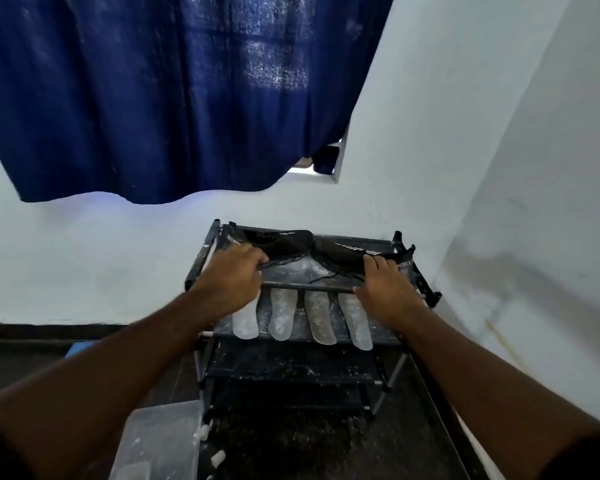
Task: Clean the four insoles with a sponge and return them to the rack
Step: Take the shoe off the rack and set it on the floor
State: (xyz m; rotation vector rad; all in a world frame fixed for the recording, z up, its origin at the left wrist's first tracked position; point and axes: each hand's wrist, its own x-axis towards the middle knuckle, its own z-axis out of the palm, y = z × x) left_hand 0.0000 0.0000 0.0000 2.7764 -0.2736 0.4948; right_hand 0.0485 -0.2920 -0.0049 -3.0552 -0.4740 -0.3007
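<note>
Both arms reach forward to a black multi-tier shoe rack (400, 368) standing against a white wall (430, 116). On its top shelf lie two black sneakers (291, 242), toe to toe, their laces trailing toward the front bar. The left hand (231, 275) has its fingers curled round the near edge of the left sneaker; the right hand (383, 284) rests on the right sneaker with fingers mostly straight, though whether the fingertips hook its rim is hard to make out. On the shelf just below, four pale translucent insoles (283, 315) lie side by side, heels toward the camera and overhanging the front edge a little; the left wrist covers the top of the leftmost one. The shelves are speckled with white dust. A dark blue curtain (153, 98) hangs over the window above. A clear plastic container (156, 441) sits on the dark floor at the lower left, beside the rack.
</note>
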